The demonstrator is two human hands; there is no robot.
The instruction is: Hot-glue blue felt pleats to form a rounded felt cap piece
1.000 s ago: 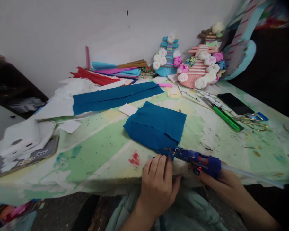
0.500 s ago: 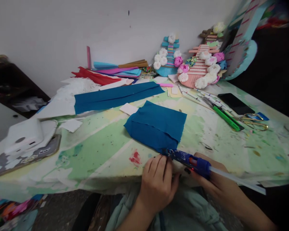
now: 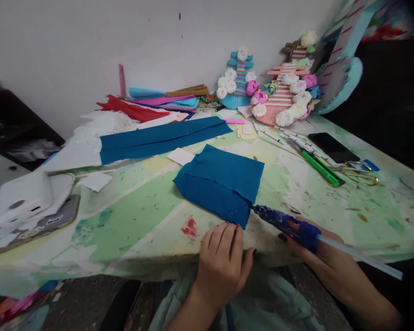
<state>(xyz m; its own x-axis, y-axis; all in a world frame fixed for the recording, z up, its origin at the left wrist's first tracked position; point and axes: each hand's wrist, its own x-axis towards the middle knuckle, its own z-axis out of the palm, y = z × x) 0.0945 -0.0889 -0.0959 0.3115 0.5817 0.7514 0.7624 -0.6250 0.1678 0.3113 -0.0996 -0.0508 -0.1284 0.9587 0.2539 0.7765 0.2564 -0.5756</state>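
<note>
A folded square of teal fabric (image 3: 221, 183) lies on the paint-stained table (image 3: 131, 220), near the front edge. My left hand (image 3: 223, 263) rests at that edge, fingertips touching the fabric's near corner. My right hand (image 3: 326, 262) grips a blue glue gun (image 3: 286, 223) with a clear glue stick trailing out behind it to the right. The gun's nozzle points left and sits right at the fabric's right front corner.
A long teal fabric strip (image 3: 162, 138) lies further back. Coloured paper sheets (image 3: 158, 101) and flower-decorated craft pieces (image 3: 279, 96) line the wall. Pens, a green marker (image 3: 319, 168), scissors (image 3: 360, 171) and a dark phone (image 3: 333, 147) lie at the right. White scraps (image 3: 31, 197) sit at the left.
The glue gun's nozzle has shifted right along the fabric's front edge, from beside my left fingertips to the right corner. My left hand stays at the near corner.
</note>
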